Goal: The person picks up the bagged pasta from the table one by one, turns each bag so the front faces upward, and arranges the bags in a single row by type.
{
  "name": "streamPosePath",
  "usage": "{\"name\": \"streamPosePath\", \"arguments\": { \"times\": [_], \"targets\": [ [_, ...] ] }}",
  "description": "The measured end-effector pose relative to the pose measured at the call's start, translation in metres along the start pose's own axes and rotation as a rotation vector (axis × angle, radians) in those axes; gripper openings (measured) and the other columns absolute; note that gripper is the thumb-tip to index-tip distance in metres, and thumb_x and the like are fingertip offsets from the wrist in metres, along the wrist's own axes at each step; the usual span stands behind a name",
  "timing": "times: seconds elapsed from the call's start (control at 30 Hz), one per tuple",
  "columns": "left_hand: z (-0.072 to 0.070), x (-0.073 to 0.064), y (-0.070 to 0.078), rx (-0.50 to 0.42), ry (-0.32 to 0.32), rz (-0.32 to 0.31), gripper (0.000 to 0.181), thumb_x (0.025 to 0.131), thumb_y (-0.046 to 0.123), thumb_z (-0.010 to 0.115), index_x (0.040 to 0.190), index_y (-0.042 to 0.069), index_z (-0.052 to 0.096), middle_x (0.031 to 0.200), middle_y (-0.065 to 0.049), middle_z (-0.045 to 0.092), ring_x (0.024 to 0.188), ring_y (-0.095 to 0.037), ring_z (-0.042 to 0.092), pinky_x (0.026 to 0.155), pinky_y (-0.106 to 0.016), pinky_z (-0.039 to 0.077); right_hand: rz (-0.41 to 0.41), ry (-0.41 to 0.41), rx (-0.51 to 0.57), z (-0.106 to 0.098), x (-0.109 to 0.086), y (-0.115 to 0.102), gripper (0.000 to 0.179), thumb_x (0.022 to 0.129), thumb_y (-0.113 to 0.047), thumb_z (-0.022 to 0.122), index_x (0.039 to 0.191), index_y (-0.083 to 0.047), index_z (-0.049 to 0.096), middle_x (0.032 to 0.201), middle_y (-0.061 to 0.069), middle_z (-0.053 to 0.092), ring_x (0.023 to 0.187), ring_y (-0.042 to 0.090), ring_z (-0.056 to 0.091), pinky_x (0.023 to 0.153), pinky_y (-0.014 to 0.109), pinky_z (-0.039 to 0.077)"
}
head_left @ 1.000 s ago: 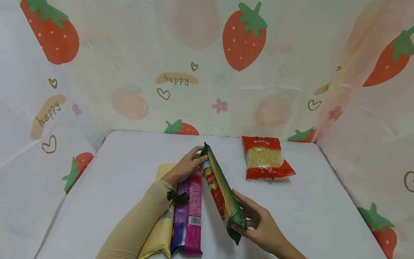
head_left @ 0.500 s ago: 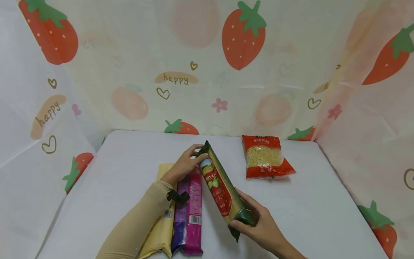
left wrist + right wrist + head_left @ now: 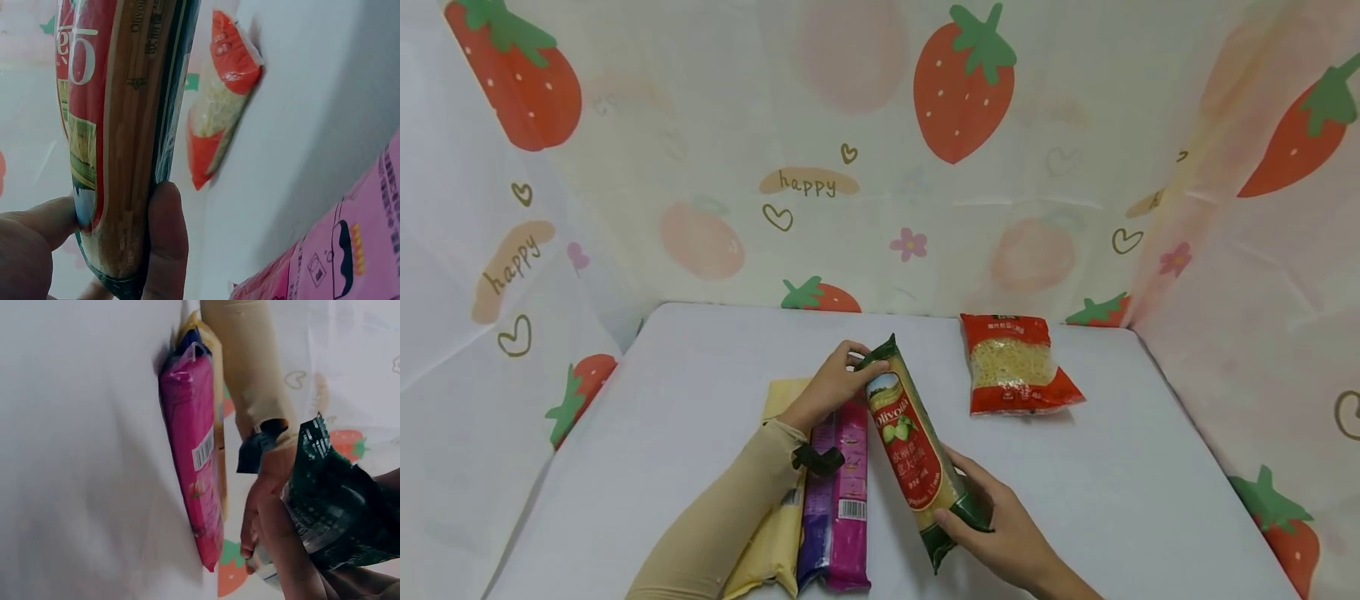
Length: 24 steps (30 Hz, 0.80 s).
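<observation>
Between both hands, a packet of spaghetti [image 3: 910, 450] with a red label and green ends is held tilted above the table. My left hand [image 3: 833, 385] pinches its far green end, thumb on the front. My right hand [image 3: 1000, 517] grips the near green end, thumb on the front and fingers behind. In the left wrist view, the spaghetti packet [image 3: 128, 156] sits between thumb and fingers. The right wrist view has its dark green end [image 3: 337, 506] in the hand. A pink and purple packet [image 3: 850, 533] lies flat under the left forearm, beside a yellow packet [image 3: 767, 542].
A red bag of pasta [image 3: 1015, 362] with a see-through middle lies at the back right of the white table [image 3: 1112, 500]. Cloth walls [image 3: 700, 125] printed with strawberries stand behind the table and on both sides.
The spaghetti packet has turned in my hands from its narrow side to its labelled front. Both hands stay on its ends. The other packets have not moved.
</observation>
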<state>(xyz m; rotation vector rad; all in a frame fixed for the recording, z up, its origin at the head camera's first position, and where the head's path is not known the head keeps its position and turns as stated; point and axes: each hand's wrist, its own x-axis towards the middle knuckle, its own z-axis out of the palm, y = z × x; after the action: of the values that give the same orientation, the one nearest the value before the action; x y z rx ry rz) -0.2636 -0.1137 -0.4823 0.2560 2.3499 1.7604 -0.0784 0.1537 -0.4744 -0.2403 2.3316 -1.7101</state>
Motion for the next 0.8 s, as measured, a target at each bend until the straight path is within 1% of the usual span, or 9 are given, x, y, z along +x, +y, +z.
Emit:
{"name": "streamPosePath", "arguments": {
  "times": [0.13, 0.2, 0.3, 0.37, 0.43, 0.5, 0.6, 0.73, 0.8],
  "targets": [
    [0.0002, -0.0005, 0.0011, 0.022, 0.000, 0.030, 0.050, 0.105, 0.041, 0.072, 0.137, 0.008, 0.052, 0.139, -0.024, 0.055, 0.105, -0.031, 0.067, 0.086, -0.041, 0.061, 0.013, -0.035, 0.025, -0.0011, 0.0009, 0.0013, 0.078, 0.100, -0.032, 0.078, 0.167, -0.016, 0.040, 0.158, 0.017, 0.052, 0.124, 0.030, 0.063, 0.095, 0.038, 0.062],
    [0.0000, -0.0010, 0.0017, 0.035, -0.003, 0.038, 0.048, 0.106, 0.040, 0.070, 0.139, 0.008, 0.053, 0.143, -0.025, 0.055, 0.111, -0.033, 0.066, 0.090, -0.043, 0.060, 0.013, -0.056, 0.058, -0.0019, 0.0009, 0.0029, 0.078, 0.102, -0.030, 0.076, 0.168, -0.013, 0.036, 0.161, 0.019, 0.049, 0.125, 0.031, 0.062, 0.095, 0.039, 0.062],
    [0.0002, -0.0029, 0.0039, 0.061, -0.001, 0.043, 0.050, 0.107, 0.039, 0.069, 0.143, 0.007, 0.054, 0.149, -0.025, 0.053, 0.124, -0.036, 0.062, 0.097, -0.048, 0.058, 0.013, -0.081, 0.106, -0.0035, 0.0003, 0.0045, 0.078, 0.105, -0.027, 0.072, 0.170, -0.012, 0.031, 0.161, 0.021, 0.046, 0.124, 0.031, 0.061, 0.095, 0.036, 0.061],
    [0.0005, -0.0038, 0.0052, 0.069, 0.001, 0.037, 0.053, 0.108, 0.040, 0.067, 0.147, 0.007, 0.054, 0.152, -0.024, 0.051, 0.128, -0.037, 0.059, 0.101, -0.050, 0.057, 0.004, -0.086, 0.133, -0.0045, -0.0004, 0.0041, 0.077, 0.107, -0.025, 0.069, 0.170, -0.010, 0.029, 0.162, 0.023, 0.044, 0.123, 0.031, 0.061, 0.094, 0.033, 0.060],
    [0.0005, -0.0044, 0.0064, 0.073, 0.008, 0.026, 0.056, 0.108, 0.041, 0.066, 0.150, 0.008, 0.053, 0.154, -0.023, 0.051, 0.126, -0.035, 0.060, 0.101, -0.049, 0.056, 0.001, -0.082, 0.165, -0.0056, -0.0011, 0.0034, 0.076, 0.107, -0.023, 0.067, 0.170, -0.009, 0.027, 0.162, 0.024, 0.042, 0.122, 0.031, 0.060, 0.093, 0.031, 0.060],
    [0.0005, -0.0041, 0.0067, 0.038, 0.003, 0.007, 0.058, 0.108, 0.041, 0.067, 0.153, 0.008, 0.050, 0.156, -0.022, 0.049, 0.121, -0.034, 0.063, 0.101, -0.050, 0.056, 0.001, -0.082, 0.208, -0.0063, -0.0012, 0.0030, 0.075, 0.108, -0.022, 0.065, 0.171, -0.007, 0.026, 0.162, 0.025, 0.042, 0.122, 0.031, 0.060, 0.093, 0.032, 0.060],
    [-0.0005, -0.0046, 0.0064, 0.012, 0.011, -0.021, 0.061, 0.107, 0.042, 0.067, 0.155, 0.010, 0.048, 0.159, -0.020, 0.046, 0.119, -0.032, 0.064, 0.103, -0.049, 0.054, 0.017, -0.091, 0.278, -0.0069, -0.0010, 0.0035, 0.074, 0.110, -0.021, 0.062, 0.171, -0.007, 0.023, 0.156, 0.025, 0.046, 0.119, 0.030, 0.060, 0.093, 0.035, 0.062],
    [-0.0017, -0.0063, 0.0047, -0.005, 0.002, -0.037, 0.061, 0.107, 0.041, 0.068, 0.155, 0.008, 0.048, 0.160, -0.022, 0.044, 0.121, -0.033, 0.064, 0.106, -0.050, 0.053, 0.053, -0.119, 0.390, -0.0069, -0.0010, 0.0049, 0.075, 0.111, -0.021, 0.058, 0.172, -0.007, 0.017, 0.149, 0.021, 0.051, 0.117, 0.027, 0.062, 0.093, 0.037, 0.062],
    [-0.0024, -0.0082, 0.0046, -0.023, -0.021, -0.037, 0.060, 0.108, 0.039, 0.067, 0.155, 0.007, 0.048, 0.160, -0.025, 0.041, 0.123, -0.036, 0.062, 0.106, -0.052, 0.054, 0.059, -0.136, 0.449, -0.0064, -0.0013, 0.0056, 0.076, 0.112, -0.019, 0.056, 0.173, -0.006, 0.013, 0.146, 0.018, 0.052, 0.118, 0.027, 0.062, 0.094, 0.037, 0.062]
  ]
}}
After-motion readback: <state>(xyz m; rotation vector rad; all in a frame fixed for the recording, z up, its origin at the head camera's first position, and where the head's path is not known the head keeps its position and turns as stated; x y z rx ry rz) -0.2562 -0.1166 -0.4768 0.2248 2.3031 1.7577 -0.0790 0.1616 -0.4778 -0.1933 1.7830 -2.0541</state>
